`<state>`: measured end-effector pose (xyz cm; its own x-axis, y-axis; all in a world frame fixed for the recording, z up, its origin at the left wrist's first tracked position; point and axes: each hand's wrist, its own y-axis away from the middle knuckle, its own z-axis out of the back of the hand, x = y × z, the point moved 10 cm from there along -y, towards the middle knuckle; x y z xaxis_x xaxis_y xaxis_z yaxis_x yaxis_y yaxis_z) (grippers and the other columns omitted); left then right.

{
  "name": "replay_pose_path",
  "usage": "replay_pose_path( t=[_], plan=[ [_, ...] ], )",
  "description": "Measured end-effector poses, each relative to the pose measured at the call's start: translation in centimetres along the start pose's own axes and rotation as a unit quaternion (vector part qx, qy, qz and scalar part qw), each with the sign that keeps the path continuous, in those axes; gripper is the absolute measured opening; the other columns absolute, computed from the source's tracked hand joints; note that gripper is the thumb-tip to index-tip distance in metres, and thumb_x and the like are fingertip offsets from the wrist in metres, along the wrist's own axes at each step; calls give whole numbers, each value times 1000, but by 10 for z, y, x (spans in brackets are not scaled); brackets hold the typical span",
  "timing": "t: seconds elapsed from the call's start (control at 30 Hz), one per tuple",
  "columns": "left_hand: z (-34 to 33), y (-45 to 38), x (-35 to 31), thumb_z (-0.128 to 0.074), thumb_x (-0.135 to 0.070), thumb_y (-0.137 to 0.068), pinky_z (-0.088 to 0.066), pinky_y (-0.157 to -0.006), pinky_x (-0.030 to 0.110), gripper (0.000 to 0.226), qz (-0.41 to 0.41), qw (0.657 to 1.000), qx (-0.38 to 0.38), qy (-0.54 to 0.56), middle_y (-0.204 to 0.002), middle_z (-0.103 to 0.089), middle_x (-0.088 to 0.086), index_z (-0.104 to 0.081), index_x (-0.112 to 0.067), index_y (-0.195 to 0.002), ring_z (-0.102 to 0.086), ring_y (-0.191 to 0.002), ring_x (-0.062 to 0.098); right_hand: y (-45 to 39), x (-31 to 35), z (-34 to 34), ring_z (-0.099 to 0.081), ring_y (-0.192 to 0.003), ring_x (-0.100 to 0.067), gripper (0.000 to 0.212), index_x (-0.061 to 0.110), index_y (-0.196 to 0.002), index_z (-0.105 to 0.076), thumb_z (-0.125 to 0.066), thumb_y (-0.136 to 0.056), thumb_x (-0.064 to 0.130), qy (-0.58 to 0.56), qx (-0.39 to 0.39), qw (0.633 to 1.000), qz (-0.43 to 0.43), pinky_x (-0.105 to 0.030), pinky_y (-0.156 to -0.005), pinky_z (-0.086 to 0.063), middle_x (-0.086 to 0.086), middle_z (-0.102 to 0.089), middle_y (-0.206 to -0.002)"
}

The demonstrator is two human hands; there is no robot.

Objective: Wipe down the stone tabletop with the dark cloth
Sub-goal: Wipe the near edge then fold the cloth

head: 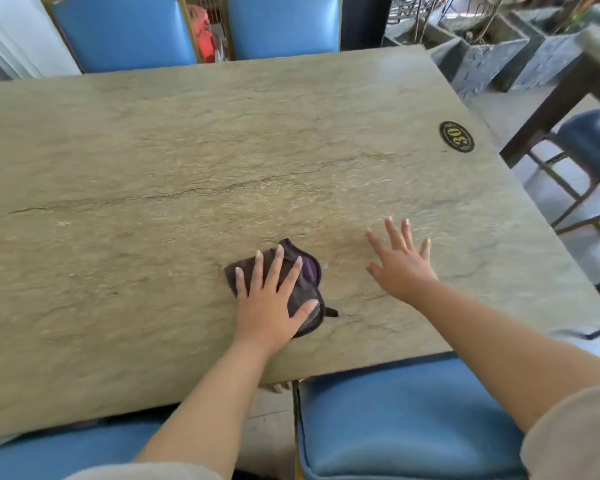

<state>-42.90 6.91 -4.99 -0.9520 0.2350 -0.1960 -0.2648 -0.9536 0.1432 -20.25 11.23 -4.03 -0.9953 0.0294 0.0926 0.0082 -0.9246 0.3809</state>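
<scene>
Wiping under way near the front edge

Stone counter [222,140] is seen as one broad slab, crossed by a long crack, with a dark oval number plaque [457,136] set near its right edge. Blue chairs [125,29] are drawn up around it. Stone planter boxes [482,60] stand beyond the far right corner, bare stems rising from them; their fill cannot be made out. The left hand [269,299] is laid flat, fingers spread, on the dark cloth [307,275]. The right hand [402,261] is spread on bare stone, seemingly as a brace. Long strokes toward the far side are judged to be called for next.
</scene>
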Motion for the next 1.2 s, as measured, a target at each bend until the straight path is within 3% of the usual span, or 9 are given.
replay_pose_path(
  t=[0.1,0.23,0.43,0.6,0.67,0.8,0.87,1.07,1.2],
  plan=[
    [-1,-36,6,-12,-76,-87,10,-111,66,70,88,996,-1,-30,-162,15,-9,3,-49,-149,14,-148,34,0,-52,-13,23,-144,-33,61,39,-151,5,-28,-101,47,-72,22,994,-81,-61,-114,7,-1,21,-160],
    [4,-109,-20,-13,-76,-88,8,-111,69,69,136,990,20,-19,-162,13,-10,0,-48,-150,16,-148,31,-7,-66,-18,23,-145,-22,52,46,-150,-6,-24,-103,33,-178,33,982,-62,-54,-114,13,6,17,-161],
    [-17,-80,-129,-20,-69,-91,2,-114,65,63,-105,993,8,-54,-162,3,-15,-8,-49,-150,5,-150,26,-14,-79,-17,17,-147,-16,53,32,-154,-5,-23,-104,22,-209,16,977,-39,-47,-116,12,10,11,-161],
    [-32,18,-124,-27,-68,-93,3,-116,61,58,-325,943,41,-59,-161,-2,-19,-16,-52,-148,5,-150,17,-13,-77,-11,15,-148,-20,54,27,-154,-6,-26,-104,20,-202,34,978,-35,-51,-115,7,6,10,-162],
    [-26,15,-89,-19,-72,-91,4,-114,65,57,-276,958,46,-67,-161,5,-21,-8,-58,-145,12,-149,15,-10,-72,-8,14,-148,-23,55,26,-154,-5,-28,-104,23,-182,41,982,-34,-54,-115,5,5,10,-162],
    [-11,-22,-34,-16,-75,-88,8,-112,68,61,6,999,36,-32,-160,18,-15,3,-61,-144,20,-148,23,-4,-67,-7,14,-148,-27,57,26,-154,-5,-30,-103,24,-164,65,984,-25,-57,-115,4,5,11,-162],
    [-13,-26,-48,-17,-73,-89,10,-111,65,62,47,998,38,-27,-161,18,-11,3,-57,-146,19,-148,27,-5,-67,-6,14,-148,-27,57,26,-154,-6,-30,-103,19,-167,72,983,-10,-56,-116,3,5,10,-162],
    [-42,2,-170,-25,-73,-88,-1,-112,69,65,-273,958,30,-82,-163,2,-9,-12,-52,-148,8,-150,29,-3,-85,4,3,-149,-18,61,23,-151,-26,-32,-96,-4,-227,95,966,81,-32,-117,-1,7,-3,-162],
    [-42,-38,-174,-23,-77,-87,0,-112,69,64,-257,962,26,-88,-162,3,-15,-8,-57,-146,10,-150,25,2,-140,18,-17,-147,-14,52,28,-137,-52,-41,-93,2,-253,-43,963,86,-33,-119,-7,8,-29,-156]
  ],
)
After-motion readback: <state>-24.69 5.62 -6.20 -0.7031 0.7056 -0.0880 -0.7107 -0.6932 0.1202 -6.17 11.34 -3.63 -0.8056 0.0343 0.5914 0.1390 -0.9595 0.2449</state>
